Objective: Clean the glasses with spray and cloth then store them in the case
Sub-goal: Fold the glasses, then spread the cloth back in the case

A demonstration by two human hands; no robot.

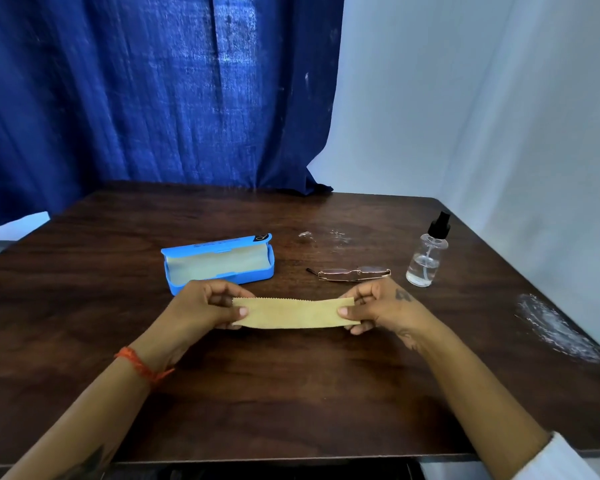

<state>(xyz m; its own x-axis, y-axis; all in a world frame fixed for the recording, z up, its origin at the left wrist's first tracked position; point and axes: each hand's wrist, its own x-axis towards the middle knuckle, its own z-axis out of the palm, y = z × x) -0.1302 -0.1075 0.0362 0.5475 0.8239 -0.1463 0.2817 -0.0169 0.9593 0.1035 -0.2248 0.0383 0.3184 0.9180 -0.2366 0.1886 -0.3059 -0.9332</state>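
Observation:
A folded tan cleaning cloth is stretched flat between my hands, just above the table. My left hand pinches its left end and my right hand pinches its right end. Behind my right hand the thin-framed glasses lie folded on the table. The blue case stands open behind my left hand, its pale lining showing. A clear spray bottle with a black nozzle stands upright to the right of the glasses.
The dark wooden table has wet droplets behind the glasses and a whitish smear near its right edge. A blue curtain and a white sheet hang behind.

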